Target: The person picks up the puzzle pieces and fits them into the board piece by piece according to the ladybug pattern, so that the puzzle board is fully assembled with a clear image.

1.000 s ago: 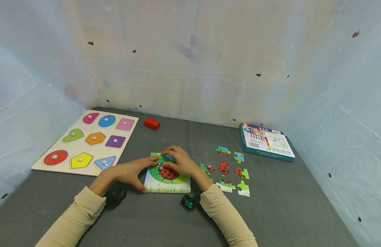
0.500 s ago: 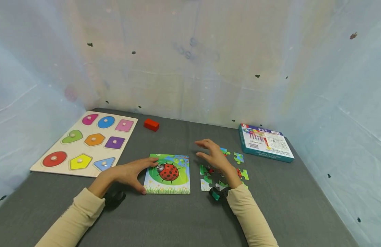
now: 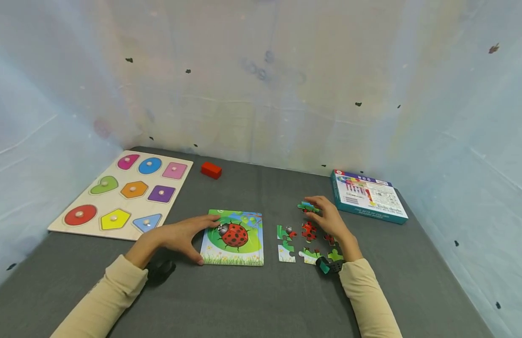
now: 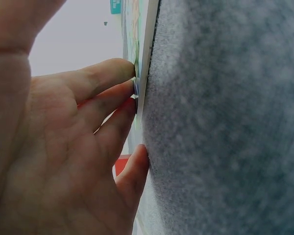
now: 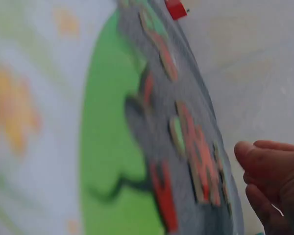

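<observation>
Head, left hand (image 3: 180, 237): spread against ladybug board (image 3: 251, 246); pushing might skid it.
Right hand (image 3: 331, 221): parted; brushing, I'd scatter pieces (image 3: 309, 231).

No wording can be read with certainty in any view. Print is borne by the box (image 3: 369, 196), seen at the right in the head view. On its pale upper face, a barcode (image 3: 351, 200) is made out toward the left; fine print (image 3: 385, 200) is noted to the right, too small to be read. Along the teal side, a line of pale lettering (image 3: 369, 213) is carried, likewise illegible. On the purple band at the far edge, small pale round marks (image 3: 363, 178) are seen; whether digits or emblems are shown cannot be told.
</observation>
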### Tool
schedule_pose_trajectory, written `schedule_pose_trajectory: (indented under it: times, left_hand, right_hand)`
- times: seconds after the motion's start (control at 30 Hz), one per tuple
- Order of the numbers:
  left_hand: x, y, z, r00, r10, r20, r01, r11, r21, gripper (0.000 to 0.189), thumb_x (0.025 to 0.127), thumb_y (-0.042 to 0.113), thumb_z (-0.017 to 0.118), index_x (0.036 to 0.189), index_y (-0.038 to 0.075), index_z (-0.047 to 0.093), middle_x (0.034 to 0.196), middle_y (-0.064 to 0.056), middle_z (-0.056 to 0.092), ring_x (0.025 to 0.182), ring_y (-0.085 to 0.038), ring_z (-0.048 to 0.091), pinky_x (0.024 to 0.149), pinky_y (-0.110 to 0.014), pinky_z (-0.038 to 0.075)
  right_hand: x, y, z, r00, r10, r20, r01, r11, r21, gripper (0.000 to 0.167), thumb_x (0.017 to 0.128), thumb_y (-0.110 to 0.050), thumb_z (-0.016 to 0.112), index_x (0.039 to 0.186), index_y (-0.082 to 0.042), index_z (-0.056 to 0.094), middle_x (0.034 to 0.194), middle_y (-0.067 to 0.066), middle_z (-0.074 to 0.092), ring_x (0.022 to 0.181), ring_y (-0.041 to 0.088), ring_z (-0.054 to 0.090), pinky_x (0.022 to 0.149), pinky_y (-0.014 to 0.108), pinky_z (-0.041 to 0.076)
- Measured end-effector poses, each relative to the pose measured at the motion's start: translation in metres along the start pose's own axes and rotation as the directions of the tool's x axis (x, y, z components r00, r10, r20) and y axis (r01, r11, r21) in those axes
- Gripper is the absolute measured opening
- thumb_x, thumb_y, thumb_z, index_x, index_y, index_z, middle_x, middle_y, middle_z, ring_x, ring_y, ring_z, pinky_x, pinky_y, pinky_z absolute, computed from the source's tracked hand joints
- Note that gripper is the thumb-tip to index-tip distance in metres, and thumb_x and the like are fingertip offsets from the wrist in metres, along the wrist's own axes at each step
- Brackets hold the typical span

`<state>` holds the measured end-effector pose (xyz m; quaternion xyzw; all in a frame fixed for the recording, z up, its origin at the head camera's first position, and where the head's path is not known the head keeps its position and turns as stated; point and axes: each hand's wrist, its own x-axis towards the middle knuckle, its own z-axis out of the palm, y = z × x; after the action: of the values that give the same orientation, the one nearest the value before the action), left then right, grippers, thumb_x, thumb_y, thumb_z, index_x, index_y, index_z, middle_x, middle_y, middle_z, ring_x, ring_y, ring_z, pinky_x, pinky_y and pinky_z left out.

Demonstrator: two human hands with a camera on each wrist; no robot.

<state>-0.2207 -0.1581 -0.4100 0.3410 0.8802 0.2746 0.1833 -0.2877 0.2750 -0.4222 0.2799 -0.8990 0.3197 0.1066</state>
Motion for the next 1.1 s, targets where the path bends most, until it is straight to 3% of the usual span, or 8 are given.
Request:
schedule_pose_trajectory:
  times: [0.17,0.4,0.87,1.1]
  left_hand:
    - [0.0,0.001,0.0,1.0,0.006,-0.001,-0.006,1.0,0.005,0.098,0.067,0.043,0.079,0.144,0.004,0.031,0.15,-0.018,0.023,0.137,-0.039,0.02,0.105,-0.06,0.019]
    - [0.0,0.001,-0.001,1.0,0.024,0.0,-0.024,1.0,0.007,0.098,0.068,0.043,0.078,0.143,0.002,0.031,0.15,-0.02,0.024,0.137,-0.04,0.02,0.105,-0.06,0.019]
    - [0.0,0.001,-0.002,1.0,0.003,0.007,-0.003,1.0,-0.001,0.098,0.068,0.043,0.078,0.144,0.004,0.03,0.151,-0.017,0.023,0.138,-0.037,0.017,0.106,-0.059,0.017]
    - [0.0,0.001,-0.001,1.0,0.004,0.008,-0.004,1.0,0.002,0.098,0.068,0.044,0.078,0.144,0.003,0.031,0.151,-0.016,0.024,0.138,-0.037,0.018,0.106,-0.058,0.018]
  right_hand:
    - [-0.004,0.011,-0.005,0.999,0.037,0.031,-0.036,0.998,-0.054,0.044,0.084,-0.004,0.068,0.126,0.002,0.054,0.125,0.02,0.052,0.113,0.036,0.051,0.091,0.05,0.043]
    - [-0.004,0.016,-0.004,0.998,0.033,0.059,-0.026,0.992,-0.122,0.042,0.086,-0.003,0.064,0.126,0.005,0.053,0.125,0.023,0.054,0.117,0.039,0.048,0.095,0.054,0.036]
    - [-0.003,0.019,0.001,0.999,0.014,0.035,-0.009,0.992,-0.129,0.035,0.087,-0.003,0.063,0.12,0.005,0.057,0.12,0.023,0.057,0.114,0.039,0.05,0.095,0.054,0.036]
    - [-0.002,0.01,0.002,0.998,0.028,0.054,-0.02,0.99,-0.141,0.035,0.087,-0.006,0.064,0.12,0.003,0.058,0.12,0.022,0.055,0.112,0.037,0.05,0.094,0.054,0.037]
